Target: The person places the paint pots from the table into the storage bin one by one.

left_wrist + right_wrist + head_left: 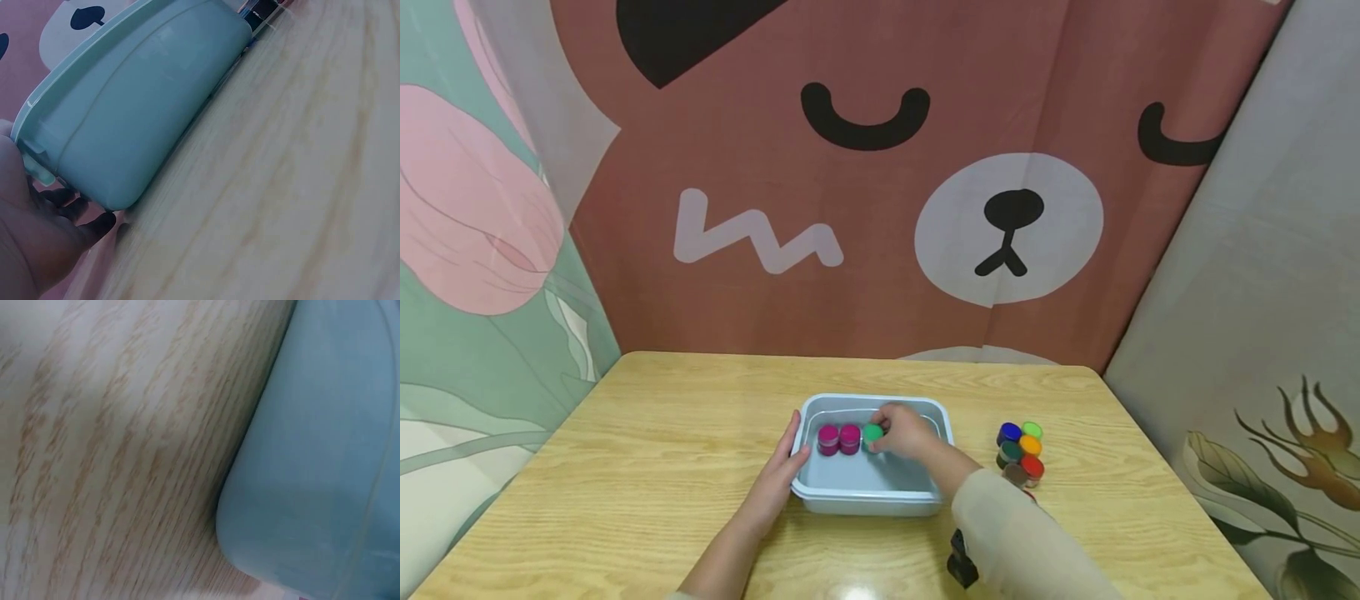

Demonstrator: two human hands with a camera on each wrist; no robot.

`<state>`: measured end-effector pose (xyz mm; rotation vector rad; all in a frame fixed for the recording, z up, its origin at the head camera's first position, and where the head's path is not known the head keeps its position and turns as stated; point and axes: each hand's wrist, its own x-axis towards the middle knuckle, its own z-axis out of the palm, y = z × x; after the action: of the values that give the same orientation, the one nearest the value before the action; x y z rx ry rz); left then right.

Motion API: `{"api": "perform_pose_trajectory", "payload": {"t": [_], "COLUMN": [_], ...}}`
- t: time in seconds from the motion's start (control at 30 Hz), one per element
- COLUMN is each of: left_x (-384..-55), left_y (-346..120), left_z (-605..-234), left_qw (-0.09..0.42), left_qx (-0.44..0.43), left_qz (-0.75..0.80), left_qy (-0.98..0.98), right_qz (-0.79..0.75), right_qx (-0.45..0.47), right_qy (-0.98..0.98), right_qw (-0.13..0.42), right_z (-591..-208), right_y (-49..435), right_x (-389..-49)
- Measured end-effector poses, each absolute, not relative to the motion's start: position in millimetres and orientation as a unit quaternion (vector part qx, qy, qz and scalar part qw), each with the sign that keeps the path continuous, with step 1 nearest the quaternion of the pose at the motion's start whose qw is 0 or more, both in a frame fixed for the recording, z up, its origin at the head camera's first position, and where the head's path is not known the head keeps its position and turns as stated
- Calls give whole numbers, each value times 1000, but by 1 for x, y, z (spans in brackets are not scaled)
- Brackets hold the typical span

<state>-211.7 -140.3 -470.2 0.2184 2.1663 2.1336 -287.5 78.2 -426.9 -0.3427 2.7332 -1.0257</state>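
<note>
A light blue plastic tub (pixel 872 503) stands on the table. Two small jars with magenta lids (pixel 828 440) sit side by side in it, toward its left. To their right, my right hand (pixel 904 432) pinches a small green-lidded jar (pixel 872 433) inside the tub. My left hand (pixel 773 483) holds the tub's left side, thumb over the rim and fingers along the outer wall. The left wrist view shows that hand (pixel 37 231) at a corner of the tub (pixel 144 94). In the right wrist view only the tub's outside (pixel 312 462) and tabletop appear, with no hand.
Right of the tub, several more small jars stand clustered on the wooden table (pixel 685 433), with blue (pixel 1009 432), light green, orange (pixel 1031 446), dark green, red (pixel 1033 467) and brown lids. My right sleeve partly covers a black object (pixel 961 562) near the front.
</note>
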Motion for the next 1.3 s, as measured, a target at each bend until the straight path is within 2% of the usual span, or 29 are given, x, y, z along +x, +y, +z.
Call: {"api": "perform_pose_trajectory", "payload": {"t": [0.6, 0.97, 1.3], "left_x": [-210, -211, -211], "left_y": [-140, -140, -140], "left_z": [-469, -469, -470], "left_qw": [50, 43, 43], "left_qx": [66, 72, 71], "left_qz": [695, 692, 692], "left_qy": [714, 717, 717], "right_qz": [-365, -384, -426], "right_qx": [-106, -95, -97], "right_qy": [920, 913, 896], "right_qw": [100, 101, 72], "right_z": [-425, -410, -396], "right_y": [78, 86, 105], "right_x": [-282, -276, -267]}}
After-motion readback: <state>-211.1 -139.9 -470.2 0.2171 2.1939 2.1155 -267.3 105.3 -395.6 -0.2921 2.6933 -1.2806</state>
